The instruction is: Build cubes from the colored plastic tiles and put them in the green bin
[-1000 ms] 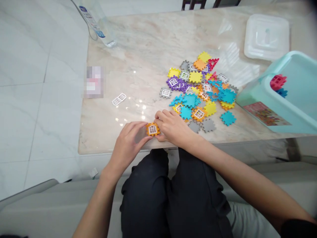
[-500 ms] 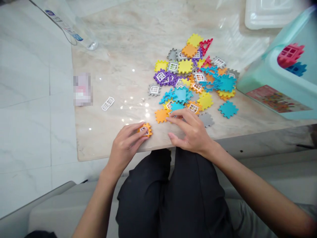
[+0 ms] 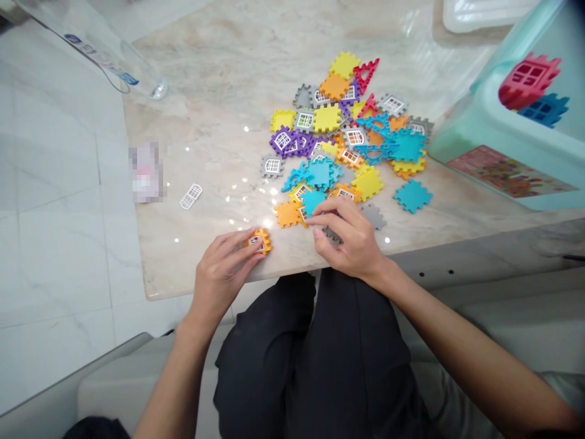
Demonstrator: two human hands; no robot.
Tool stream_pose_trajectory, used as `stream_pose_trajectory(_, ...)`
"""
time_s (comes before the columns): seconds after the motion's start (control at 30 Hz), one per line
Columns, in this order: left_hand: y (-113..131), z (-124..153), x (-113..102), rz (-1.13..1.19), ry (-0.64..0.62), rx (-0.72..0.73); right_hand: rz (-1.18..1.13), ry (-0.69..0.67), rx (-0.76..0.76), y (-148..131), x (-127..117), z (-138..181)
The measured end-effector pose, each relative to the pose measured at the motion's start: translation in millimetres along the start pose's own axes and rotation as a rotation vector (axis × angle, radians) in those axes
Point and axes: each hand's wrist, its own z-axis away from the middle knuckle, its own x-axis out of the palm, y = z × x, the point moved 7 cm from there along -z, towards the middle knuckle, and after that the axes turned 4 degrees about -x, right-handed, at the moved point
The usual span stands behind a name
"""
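The left hand (image 3: 223, 265) pinches the orange window tile (image 3: 259, 240) by its notched edges, a light stiff plastic I think, while the right hand (image 3: 350, 235) closes on a grey tile (image 3: 332, 235).

I see bare forearms with no sleeves reaching the wrists. Black trousers (image 3: 315, 366) cover both legs. A dark sleeve edge (image 3: 555, 427) shows at my right arm.

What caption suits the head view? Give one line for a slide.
Left hand holds an orange window tile; right hand picks at a grey tile beside the tile pile.
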Motion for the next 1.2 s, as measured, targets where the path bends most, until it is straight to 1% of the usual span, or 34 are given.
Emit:
stream_pose_trajectory(0.17,0.3,0.0,0.0,-0.039,-0.012,-0.017,-0.002,0.017,0.047,4.0,-0.8,1.2)
stream_pose_trajectory(0.37,2.0,-1.5,0.3,-0.038,-0.021,-0.030,-0.007,0.059,0.044,4.3,-2.7,1.2)
stream_pose_trajectory(0.57,1.0,-1.3,0.2,-0.044,-0.015,-0.070,0.020,0.050,0.094,6.5,-2.7,0.4)
stream_pose_trajectory(0.8,-0.2,-0.5,-1.9,-0.076,0.023,-0.032,0.010,0.087,0.067,4.2,-5.7,-2.3)
stream_pose_trajectory(0.97,-0.6,-0.3,-1.1,-0.096,0.014,-0.031,0.017,0.088,0.061,3.1,-5.6,-3.0)
stream_pose_trajectory(1.1,-3.0,-0.9,-0.1,-0.068,0.002,-0.073,0.030,0.075,0.095,4.7,-4.8,-3.3)
stream_pose_trajectory(1.2,-5.4,-1.3,0.5,-0.054,-0.006,-0.105,0.039,0.088,0.083,2.8,-6.2,-3.8)
